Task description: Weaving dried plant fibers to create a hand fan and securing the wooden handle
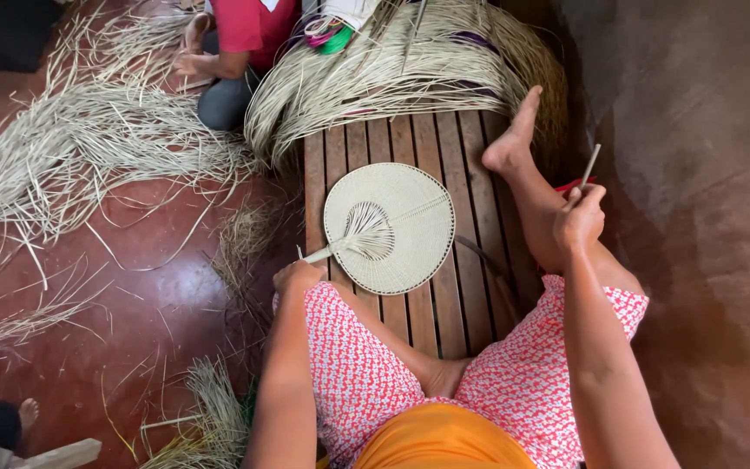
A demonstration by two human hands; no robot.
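Note:
A round woven straw fan (pixel 401 221) lies flat on the slatted wooden bench (pixel 466 313), its handle pointing toward me at the lower left. My left hand (pixel 297 276) is closed around the end of that handle, resting on my knee. My right hand (pixel 579 217) is raised at the right, above my shin, gripping a thin pale stick (pixel 590 165) that points up, with something red (pixel 576 184) showing at the fingers.
A large bundle of straw strips (pixel 392 69) drapes over the far end of the bench. Loose straw (pixel 71 165) covers the red floor at left. Another person in red (pixel 236 52) sits beyond. A foot (pixel 26 412) shows at lower left. A dark wall (pixel 696 217) rises at right.

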